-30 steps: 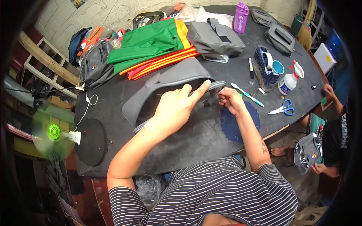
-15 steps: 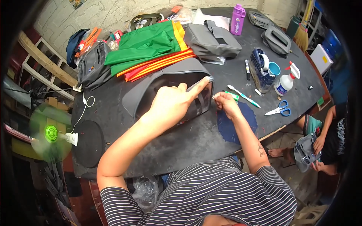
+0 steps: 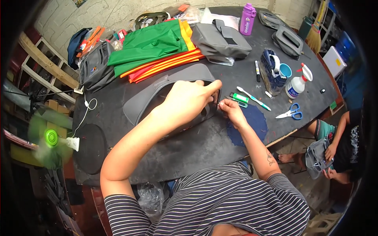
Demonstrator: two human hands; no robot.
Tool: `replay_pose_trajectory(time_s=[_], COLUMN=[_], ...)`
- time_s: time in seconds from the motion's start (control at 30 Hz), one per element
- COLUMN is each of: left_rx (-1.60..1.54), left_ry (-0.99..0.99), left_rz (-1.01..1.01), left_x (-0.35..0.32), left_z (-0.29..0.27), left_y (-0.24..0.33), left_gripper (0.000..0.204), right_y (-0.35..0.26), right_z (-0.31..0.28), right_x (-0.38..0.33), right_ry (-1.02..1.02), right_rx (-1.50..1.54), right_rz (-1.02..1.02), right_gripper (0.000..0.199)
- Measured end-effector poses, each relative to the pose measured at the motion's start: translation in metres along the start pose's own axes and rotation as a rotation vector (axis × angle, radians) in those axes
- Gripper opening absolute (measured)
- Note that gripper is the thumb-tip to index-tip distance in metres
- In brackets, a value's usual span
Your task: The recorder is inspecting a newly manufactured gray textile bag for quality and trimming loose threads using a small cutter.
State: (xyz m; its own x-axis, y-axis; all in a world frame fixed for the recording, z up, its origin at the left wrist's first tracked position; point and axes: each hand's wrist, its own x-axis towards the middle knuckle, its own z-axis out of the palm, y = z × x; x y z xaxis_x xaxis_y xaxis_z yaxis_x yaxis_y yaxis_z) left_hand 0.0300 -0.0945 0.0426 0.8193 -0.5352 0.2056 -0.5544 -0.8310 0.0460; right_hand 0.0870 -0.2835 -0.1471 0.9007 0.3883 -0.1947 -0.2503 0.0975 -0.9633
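A grey bag (image 3: 138, 103) lies on its side on the dark table, its dark opening turned toward me. My left hand (image 3: 187, 98) reaches over that opening and grips the rim at its right end, thumb and fingers bent around the edge. Just right of the rim, my right hand (image 3: 233, 111) is closed in a pinch. Whatever sits between its fingertips is too small to make out. A small green object (image 3: 239, 97) lies right behind the right hand, and a dark blue fabric disc (image 3: 252, 128) lies partly under the wrist.
Blue-handled scissors (image 3: 290, 113), a toothbrush (image 3: 254, 98), a spray bottle (image 3: 296, 85) and a marker (image 3: 257, 71) lie or stand to the right. Folded green fabric (image 3: 151, 49) lies behind the bag. A fan (image 3: 51, 137) spins at left. Another person (image 3: 332, 151) handles a grey bag at right.
The bag's right end has tilted and shifted slightly left. My left index finger, stretched along the rim before, is now bent more around it. My right hand stays pinched, slightly lower.
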Motion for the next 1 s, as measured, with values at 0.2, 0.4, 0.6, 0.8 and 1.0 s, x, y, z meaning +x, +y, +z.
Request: replay_pose_trajectory(time_s=[0.2, 0.4, 0.6, 0.8, 1.0], left_rx=[-0.042, -0.052, -0.052, -0.042, -0.017], left_ry=[-0.029, -0.024, -0.025, -0.024, 0.06], left_rz=[0.063, 0.064, 0.07, 0.111, -0.002], left_x=[0.012, 0.012, 0.013, 0.011, -0.001], left_z=[0.012, 0.013, 0.016, 0.012, 0.015], left_y=[-0.004, -0.006, -0.006, -0.004, 0.008], left_gripper=[0.032, 0.031, 0.033, 0.042, 0.042], right_y=[0.0, -0.009, -0.054, -0.107, -0.099], right_z=[-0.001, -0.004, 0.0, 0.007, -0.006], right_x=[0.0, 0.003, 0.0, -0.009, 0.001], right_ry=[0.026, -0.043, -0.169, -0.211, -0.138], right_rx=[0.014, 0.197, 0.255, 0.268, 0.184], right_rz=[0.092, 0.114, -0.075, -0.194, -0.202], right_gripper=[0.019, 0.024, 0.026, 0.025, 0.025])
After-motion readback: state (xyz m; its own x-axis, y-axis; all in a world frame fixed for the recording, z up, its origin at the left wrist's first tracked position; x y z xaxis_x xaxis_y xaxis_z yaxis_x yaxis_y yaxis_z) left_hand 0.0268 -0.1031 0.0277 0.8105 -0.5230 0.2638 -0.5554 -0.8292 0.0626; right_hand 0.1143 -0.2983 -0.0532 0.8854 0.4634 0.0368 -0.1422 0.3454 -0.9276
